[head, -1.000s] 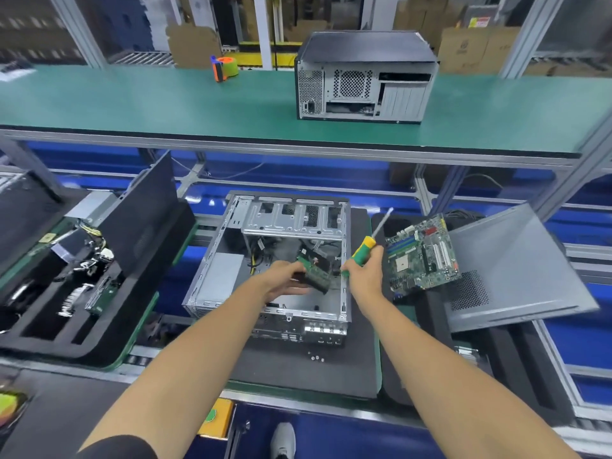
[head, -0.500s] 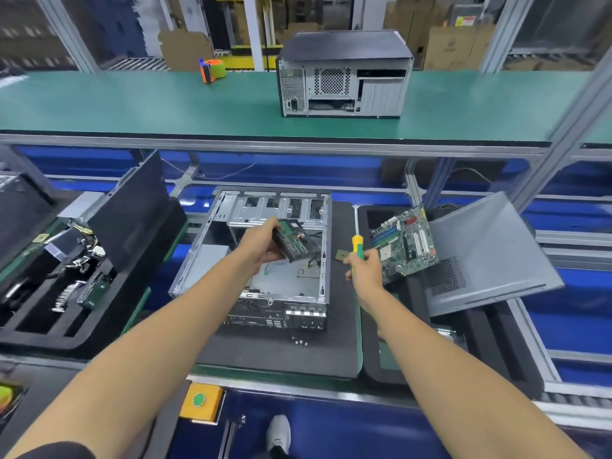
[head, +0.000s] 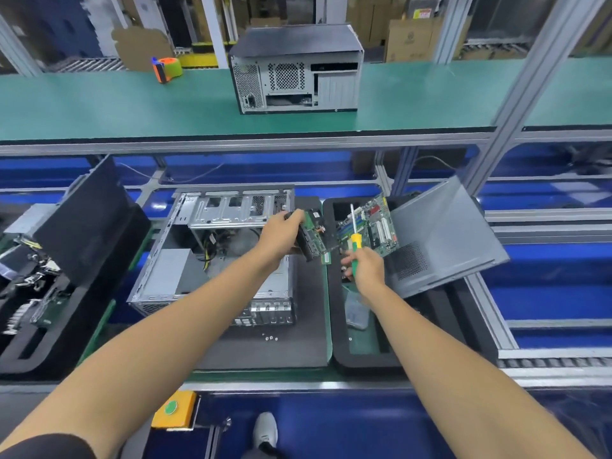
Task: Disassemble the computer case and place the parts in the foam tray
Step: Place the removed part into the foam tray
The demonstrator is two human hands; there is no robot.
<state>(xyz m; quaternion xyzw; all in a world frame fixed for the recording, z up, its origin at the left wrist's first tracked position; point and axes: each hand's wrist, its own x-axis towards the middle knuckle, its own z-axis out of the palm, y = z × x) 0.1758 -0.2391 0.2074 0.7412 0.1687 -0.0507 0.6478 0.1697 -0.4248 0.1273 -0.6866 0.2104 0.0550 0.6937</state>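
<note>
Three loose screws (head: 271, 338) lie nearest, on the dark mat (head: 265, 352) just in front of the opened computer case (head: 212, 260). Beside them to the right, the foam tray (head: 364, 362) has a clear bag (head: 357, 309) in its near compartment – what the bag contains I cannot tell.

By my judgement the task is well past halfway. The case has its side off and its floor looks mostly bare, with only a grey box at the left, some cables (head: 215, 243) and the drive cage (head: 238, 210) at the far end left inside.

Above the seam between mat and tray, the left hand (head: 281, 230) grips a green circuit card with a dark bracket (head: 313, 236), fingers curled over its top edge – the card is out of the case and not yet in the tray. The right hand (head: 362, 268) is wrapped around the yellow-and-green handle of a screwdriver (head: 354, 236), shaft pointing up and away.

Farther back, the motherboard (head: 371, 226) leans tilted in the tray's far part, and the grey side panel (head: 443, 236) rests slanted over the tray's right side.

At left, a second foam tray (head: 26, 356) holds cables and small parts, with a dark panel (head: 82, 223) propped in it. Beyond, on the green table (head: 99, 104), stand a closed computer case (head: 294, 67) and a tape roll (head: 169, 68).
</note>
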